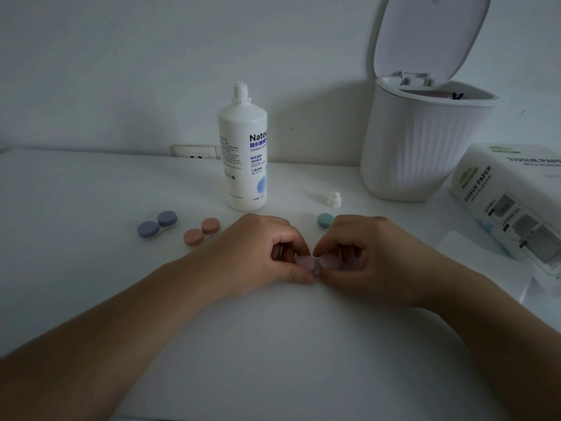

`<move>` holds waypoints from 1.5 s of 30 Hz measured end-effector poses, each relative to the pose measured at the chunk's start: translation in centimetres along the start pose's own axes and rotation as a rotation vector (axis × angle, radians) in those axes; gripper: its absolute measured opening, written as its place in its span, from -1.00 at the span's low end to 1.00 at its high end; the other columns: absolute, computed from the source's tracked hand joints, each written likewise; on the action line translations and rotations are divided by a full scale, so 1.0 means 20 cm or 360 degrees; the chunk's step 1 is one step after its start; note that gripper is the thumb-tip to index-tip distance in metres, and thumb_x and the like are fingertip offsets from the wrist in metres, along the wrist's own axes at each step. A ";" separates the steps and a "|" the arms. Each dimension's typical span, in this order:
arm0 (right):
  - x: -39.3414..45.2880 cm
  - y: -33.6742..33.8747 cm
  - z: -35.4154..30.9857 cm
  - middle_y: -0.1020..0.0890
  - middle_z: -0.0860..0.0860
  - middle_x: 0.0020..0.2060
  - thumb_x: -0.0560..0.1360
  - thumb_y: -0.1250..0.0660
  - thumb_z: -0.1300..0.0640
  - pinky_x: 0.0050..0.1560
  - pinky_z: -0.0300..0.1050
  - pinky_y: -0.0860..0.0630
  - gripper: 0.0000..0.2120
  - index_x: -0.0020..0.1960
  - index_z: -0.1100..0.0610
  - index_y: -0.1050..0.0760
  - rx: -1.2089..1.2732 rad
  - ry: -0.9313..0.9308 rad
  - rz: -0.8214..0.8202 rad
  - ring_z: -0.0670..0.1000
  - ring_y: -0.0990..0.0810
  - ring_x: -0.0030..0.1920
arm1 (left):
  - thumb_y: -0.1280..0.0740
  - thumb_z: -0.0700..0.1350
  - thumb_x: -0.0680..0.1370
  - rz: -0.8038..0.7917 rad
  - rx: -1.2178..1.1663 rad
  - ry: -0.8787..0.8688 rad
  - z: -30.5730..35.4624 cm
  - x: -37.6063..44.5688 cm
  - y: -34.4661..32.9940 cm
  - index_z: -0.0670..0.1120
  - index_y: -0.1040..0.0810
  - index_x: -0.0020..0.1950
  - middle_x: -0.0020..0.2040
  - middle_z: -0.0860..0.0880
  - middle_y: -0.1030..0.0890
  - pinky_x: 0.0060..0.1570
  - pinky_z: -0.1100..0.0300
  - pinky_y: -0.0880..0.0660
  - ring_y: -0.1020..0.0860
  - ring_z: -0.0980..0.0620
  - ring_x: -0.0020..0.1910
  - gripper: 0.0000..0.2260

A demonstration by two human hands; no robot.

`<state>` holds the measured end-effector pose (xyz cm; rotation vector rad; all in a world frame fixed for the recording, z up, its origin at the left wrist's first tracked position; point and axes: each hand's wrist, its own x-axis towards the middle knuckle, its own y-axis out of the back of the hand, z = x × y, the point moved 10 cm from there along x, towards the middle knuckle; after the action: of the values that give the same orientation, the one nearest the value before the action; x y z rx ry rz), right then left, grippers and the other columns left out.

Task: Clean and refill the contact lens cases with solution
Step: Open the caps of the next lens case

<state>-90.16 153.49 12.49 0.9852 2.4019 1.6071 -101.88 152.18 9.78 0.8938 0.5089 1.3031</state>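
Two bare forearms and hands of one person, seen from above.

The left hand [267, 250] and the right hand [358, 253] wear nothing: no glove, no ring, no watch, no bracelet is visible. Both forearms are uncovered along their whole visible length, from the lower corners of the frame up to the wrists near the centre, and no sleeve edge shows. The fingernails that show look short and without polish in the dim light.
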 end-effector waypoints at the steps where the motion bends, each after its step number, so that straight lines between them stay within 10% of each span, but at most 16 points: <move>1: 0.00 0.00 -0.01 -0.55 -0.08 -0.25 0.41 -0.51 0.21 -0.22 -0.30 -0.45 -0.87 -0.07 0.04 -0.69 0.0000 0.0018 -0.0011 -0.06 -0.55 -0.26 | -0.53 0.26 0.32 0.0002 0.0001 -0.0002 0.00 0.00 0.00 0.19 -0.66 -0.11 -0.15 0.24 -0.57 -0.26 0.35 -0.42 -0.55 0.19 -0.21 -0.75; 23: -0.02 0.12 0.16 -0.47 -0.56 -0.38 0.41 -0.56 -0.04 -0.30 -0.53 -0.33 -0.88 -0.09 -0.10 -0.67 -0.0096 -0.0248 0.0217 -0.37 -0.50 -0.36 | -0.57 0.20 0.34 0.0028 -0.0078 -0.0027 -0.01 0.00 0.00 0.17 -0.67 -0.10 -0.17 0.21 -0.59 -0.28 0.40 -0.40 -0.53 0.18 -0.26 -0.78; 29: -0.03 0.14 0.12 -0.59 -0.19 -0.26 0.46 -0.49 0.03 -0.34 -0.40 -0.33 -0.91 -0.06 -0.12 -0.65 0.0000 -0.0136 0.0198 -0.10 -0.47 -0.38 | -0.58 0.19 0.34 0.0033 -0.0030 0.0009 0.00 -0.01 0.00 0.19 -0.67 -0.13 -0.15 0.25 -0.58 -0.24 0.44 -0.40 -0.54 0.22 -0.24 -0.80; 45: -0.02 -0.04 0.19 -0.58 -0.17 -0.34 0.36 -0.50 -0.13 -0.28 -0.30 -0.42 -0.82 -0.07 -0.14 -0.65 0.0127 -0.0384 -0.0179 -0.20 -0.49 -0.39 | -0.55 0.14 0.41 0.0002 -0.0021 -0.0071 0.03 -0.02 -0.01 0.22 -0.67 -0.01 -0.09 0.22 -0.56 -0.21 0.36 -0.41 -0.54 0.12 -0.19 -0.81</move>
<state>-88.62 156.09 10.00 0.9749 2.3263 1.2849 -101.50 151.65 9.90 0.9108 0.4644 1.2837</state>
